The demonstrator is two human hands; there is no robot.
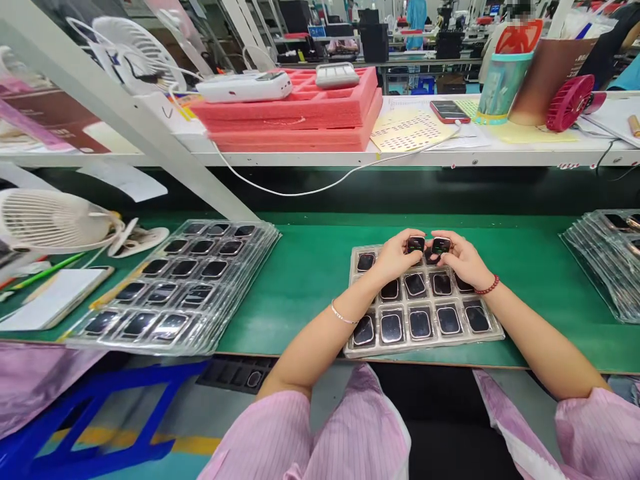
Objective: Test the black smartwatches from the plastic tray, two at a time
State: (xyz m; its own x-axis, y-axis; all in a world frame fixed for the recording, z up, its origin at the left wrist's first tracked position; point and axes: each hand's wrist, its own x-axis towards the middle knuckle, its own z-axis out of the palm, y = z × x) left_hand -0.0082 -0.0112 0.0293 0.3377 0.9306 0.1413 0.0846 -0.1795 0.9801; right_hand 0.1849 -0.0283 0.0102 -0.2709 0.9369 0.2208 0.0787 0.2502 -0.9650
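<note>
My left hand [403,252] is closed on a smartwatch case [415,245] with a dark screen, its fingers and thumb at the edges. A second watch case [441,246], also dark-faced, is gripped by my right hand [461,255]. Both are held side by side over the far rows of a clear plastic tray [425,346]. More square watch cases with pale rims fill the tray's pockets, such as the case in the front row [420,324]. My hands and forearms hide part of the back rows.
Stacked clear trays of watch cases [183,268] stand at left, and another tray stack [603,267] at right. A white fan [55,220] and notebook [55,298] lie far left. The shelf above bears red foam trays [290,123], a phone [450,111] and a cup [505,87].
</note>
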